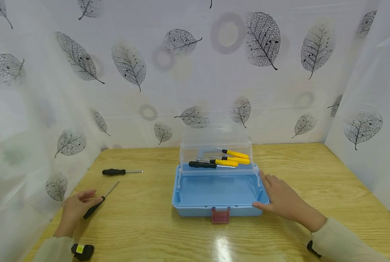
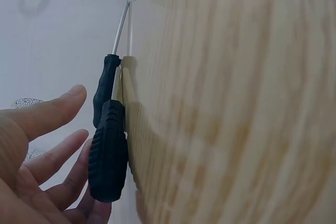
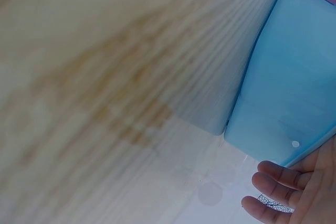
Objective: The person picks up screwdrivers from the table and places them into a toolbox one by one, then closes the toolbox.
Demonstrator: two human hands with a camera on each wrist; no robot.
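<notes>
My left hand (image 1: pixel 75 206) is beside a black-handled screwdriver (image 1: pixel 93 208) on the table, thumb and fingers apart around its handle. In the left wrist view, the thumb stands clear of the black handle (image 2: pixel 107 153) and the fingertips reach behind it. A second black screwdriver (image 1: pixel 114 172) lies farther back. My right hand (image 1: pixel 281 196) rests against the right end of a light blue toolbox (image 1: pixel 195 211), thumb at the front rim corner. Its fingers (image 3: pixel 275 182) extend loosely along the end wall. The box's clear lid stands raised and its pink latch (image 1: pixel 220 216) hangs down.
Over the box's rear part, a clear tray (image 1: pixel 185 169) bears several yellow-handled screwdrivers (image 1: pixel 235 154) and one black-handled screwdriver (image 1: pixel 202 165). The blue bottom compartment shows bare. A leaf-patterned curtain (image 1: pixel 195 87) encloses the wooden table (image 1: pixel 142 233) at the back and sides.
</notes>
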